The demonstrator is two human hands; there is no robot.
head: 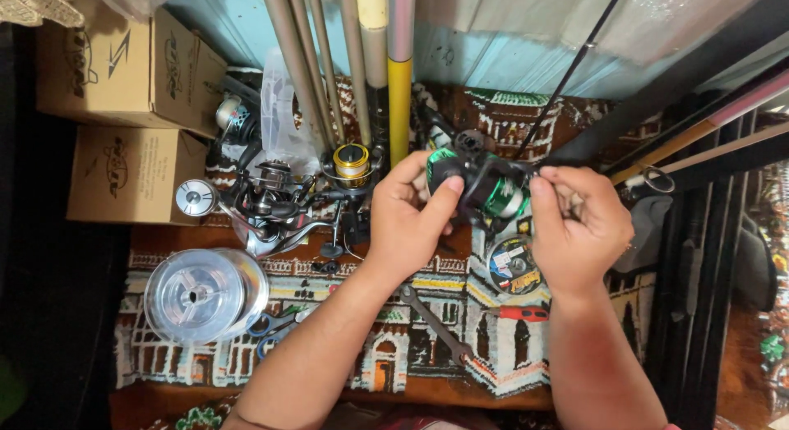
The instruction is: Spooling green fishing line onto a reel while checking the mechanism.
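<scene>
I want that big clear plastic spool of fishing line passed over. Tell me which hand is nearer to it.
Left. The left hand, gripping the green-and-black fishing reel, is up and to the right of the big clear plastic spool. The right hand is farther right, beyond the reel.

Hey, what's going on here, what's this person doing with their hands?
A person holds a black and green fishing reel in both hands over a patterned mat. The left hand grips its side, thumb across the front; the right hand pinches at its other end. Below lie a small line spool, a wrench and a red-handled tool. Left of them sit other reels, a large clear spool and cardboard boxes; rods lean against the wall.
</scene>
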